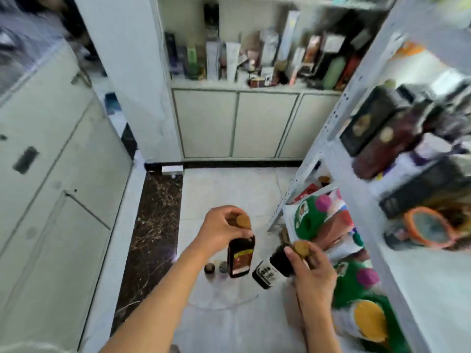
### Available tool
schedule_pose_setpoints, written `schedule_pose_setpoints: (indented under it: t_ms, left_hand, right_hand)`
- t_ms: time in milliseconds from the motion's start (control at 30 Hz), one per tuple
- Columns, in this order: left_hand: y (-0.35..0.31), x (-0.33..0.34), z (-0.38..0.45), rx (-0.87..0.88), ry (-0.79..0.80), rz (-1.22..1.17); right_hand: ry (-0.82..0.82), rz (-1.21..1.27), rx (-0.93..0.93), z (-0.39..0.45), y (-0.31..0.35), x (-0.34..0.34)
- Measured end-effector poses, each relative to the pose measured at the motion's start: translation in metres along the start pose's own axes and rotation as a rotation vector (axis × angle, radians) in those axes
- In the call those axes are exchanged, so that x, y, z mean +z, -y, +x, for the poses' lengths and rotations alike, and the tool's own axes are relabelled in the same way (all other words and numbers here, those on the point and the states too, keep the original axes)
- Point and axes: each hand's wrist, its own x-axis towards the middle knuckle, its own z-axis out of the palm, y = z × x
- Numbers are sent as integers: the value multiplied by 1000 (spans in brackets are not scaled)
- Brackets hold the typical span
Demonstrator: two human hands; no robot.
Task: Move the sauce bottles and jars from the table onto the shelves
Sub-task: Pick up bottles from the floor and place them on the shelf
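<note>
Down low over the round glass table (221, 305), both hands are loaded. The left hand (220, 231) grips the neck of a tall dark sauce bottle with a tan cap and red-yellow label (240, 258), hanging upright. The right hand (312, 272) pinches the neck of a second dark bottle with a tan cap and white label (274, 270), tilted with its base swung left.

Risk as I see it: necks-only grips, so either bottle could slip or swing into the other since they're near each other. Two small dark jars (215, 268) sit just left of the first bottle and could get clipped.

The white metal shelf rack (331, 128) on the right is crowded; its upright is an easy thing to knock. Open floor lies ahead.
</note>
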Motion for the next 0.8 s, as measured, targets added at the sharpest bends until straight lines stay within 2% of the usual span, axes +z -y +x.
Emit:
schedule_pose_setpoints:
  t_ms: [267, 433, 600, 800]
  left_hand:
    - [-224, -25, -39, 373, 75, -136]
    - [-340, -38, -73, 646, 172, -194]
    - [-414, -34, -102, 790, 248, -330]
    - [-464, 4, -117, 889, 408, -433]
  right_hand:
    - [-1, 104, -394, -22, 200, -25]
    - [-72, 169, -574, -44, 307, -52]
    - [-169, 207, -719, -64, 375, -81]
    - [-341, 216, -795, -75, 413, -126]
